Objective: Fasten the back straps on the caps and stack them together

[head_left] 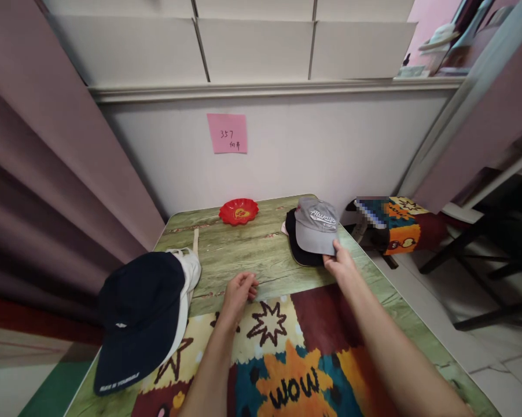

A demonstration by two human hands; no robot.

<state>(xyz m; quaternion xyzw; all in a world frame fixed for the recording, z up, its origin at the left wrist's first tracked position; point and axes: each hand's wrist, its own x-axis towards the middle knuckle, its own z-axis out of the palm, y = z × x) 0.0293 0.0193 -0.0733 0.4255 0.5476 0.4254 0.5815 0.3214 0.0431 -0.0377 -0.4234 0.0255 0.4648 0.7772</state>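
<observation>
My right hand (341, 264) pinches the brim of a grey baseball cap (309, 221) with white lettering, at the table's right side. Under that cap lies a black cap (303, 255), mostly covered; whether my fingers also hold its brim I cannot tell. My left hand (240, 291) hovers near the middle of the table with its fingers curled together and nothing visible in them. To its left, a navy cap (142, 310) rests on a white cap (193, 270), whose strap shows at the back.
A red scalloped dish (239, 212) sits by the far table edge. The patterned cloth (282, 341) covers the near part of the green wood-look table (217, 249). A pink note (227, 134) is on the wall behind; curtains flank both sides. Beyond the right edge stands a cloth-covered seat (402, 231).
</observation>
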